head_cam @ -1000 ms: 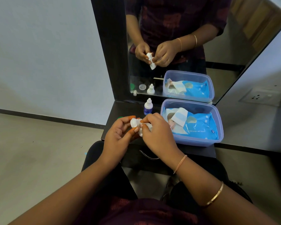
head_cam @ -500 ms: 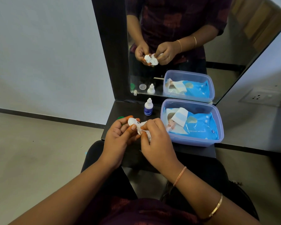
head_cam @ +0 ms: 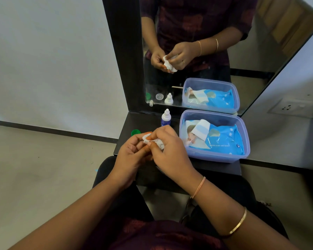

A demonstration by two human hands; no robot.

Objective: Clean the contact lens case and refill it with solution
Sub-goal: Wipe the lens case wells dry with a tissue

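Note:
Above the front of the dark shelf point(head_cam: 215, 167), my left hand point(head_cam: 132, 156) grips the small contact lens case, which is almost wholly hidden by fingers and wipe. With my right hand point(head_cam: 170, 152) I pinch a crumpled white wipe point(head_cam: 153, 140) and press it onto the case between my left fingertips. The solution bottle point(head_cam: 165, 118), white with a blue label and its nozzle bare, stands upright just behind my hands. A green cap point(head_cam: 135, 132) lies on the shelf to the left of my hands.
A lilac plastic tub point(head_cam: 242, 141) holding a blue wet-wipes pack point(head_cam: 222, 139) sits at the right of the shelf. A mirror point(head_cam: 251, 73) in a black frame rises behind and reflects everything. A wall socket point(head_cam: 288, 107) is at far right.
My right hand has shifted its hold and worked the wipe over the case, which showed bare between my left fingers before. Both hands stayed in place above the shelf.

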